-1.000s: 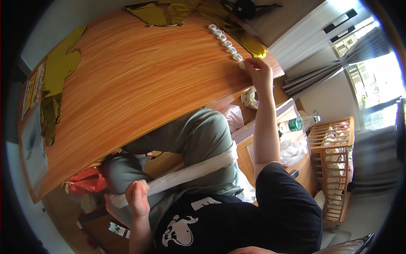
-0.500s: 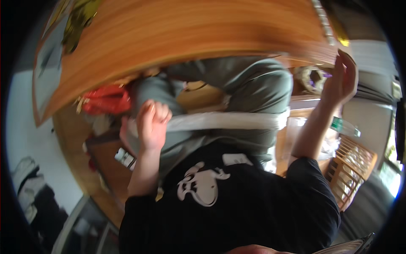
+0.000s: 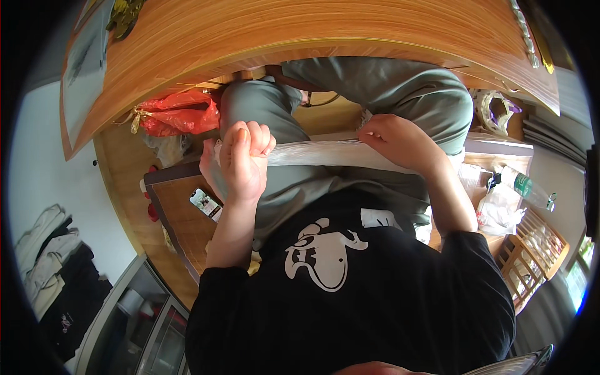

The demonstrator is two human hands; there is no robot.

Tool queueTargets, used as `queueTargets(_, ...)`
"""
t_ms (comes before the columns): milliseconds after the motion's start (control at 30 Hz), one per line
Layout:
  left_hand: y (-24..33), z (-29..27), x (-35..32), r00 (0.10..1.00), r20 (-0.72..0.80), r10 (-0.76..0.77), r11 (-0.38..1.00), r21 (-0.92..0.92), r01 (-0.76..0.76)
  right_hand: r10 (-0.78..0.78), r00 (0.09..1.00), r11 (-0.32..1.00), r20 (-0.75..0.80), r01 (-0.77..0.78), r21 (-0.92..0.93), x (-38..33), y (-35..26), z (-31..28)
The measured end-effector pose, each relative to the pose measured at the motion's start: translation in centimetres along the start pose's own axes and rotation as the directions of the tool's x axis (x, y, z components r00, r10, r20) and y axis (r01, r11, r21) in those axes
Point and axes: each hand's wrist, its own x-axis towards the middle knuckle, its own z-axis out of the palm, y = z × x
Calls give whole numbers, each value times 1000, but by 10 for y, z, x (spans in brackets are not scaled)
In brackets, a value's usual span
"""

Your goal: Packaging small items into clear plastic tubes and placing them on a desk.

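Seated at the desk [image 3: 312, 24]. White strip [image 3: 325, 154] lies across the lap, over grey-green trousers [image 3: 384, 84]. Long axis side to side, nearly parallel to the desk's near edge and well apart from it.

Left hand [image 3: 245, 164]: clenched, thumb uppermost, raised in front of the strip's left end as seen from above. Nothing shows in the grip; cannot tell whether the curled fingers hide something, or whether they touch the strip.

Right hand [image 3: 400, 142]: palm down, fingers bent, over the strip's right half. Fingertips point left along its upper edge. Cannot tell whether this grip is pinching the strip or merely resting there; the undersides of the fingers are hidden.

Row of small white pieces [image 3: 527, 34]: far right of the desk top, long axis running away from the body. Ahead and to the right of both hands, well apart from each; right hand nearer.

Markings: green label on a clear bottle [image 3: 539, 195], right side, lettering too small to make out. Phone [image 3: 205, 204], left, screen lit, text illegible. Black T-shirt [image 3: 400, 300]: pale cartoon print on the chest, plus a white patch [image 3: 378, 218] with dark marks, not readable.
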Motion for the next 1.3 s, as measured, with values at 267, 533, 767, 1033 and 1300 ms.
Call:
queueTargets(267, -1, 8, -3, 989, 145, 29, 999, 38, -35, 67, 996, 988, 50, -73, 136, 10, -6, 10)
queueTargets(533, -1, 6, -7, 967, 249, 44, 991, 109, -74, 125, 992, 989, 13, -126, 82, 8, -16, 7)
queueTargets(767, -7, 4, -4, 971, 233, 58, 981, 166, -98, 125, 985, 991, -120, -117, 72, 4, -22, -1)
queueTargets(1033, -7, 4, 3, 979, 202, -6, 851, 516, -102, 129, 983, 990, -127, -121, 68, 5, -19, -2)
queueTargets(1300, -27, 20, 17, 930, 324, -173, 249, 928, -277, 40, 979, 996, -202, -23, 85, 4, -27, -3)
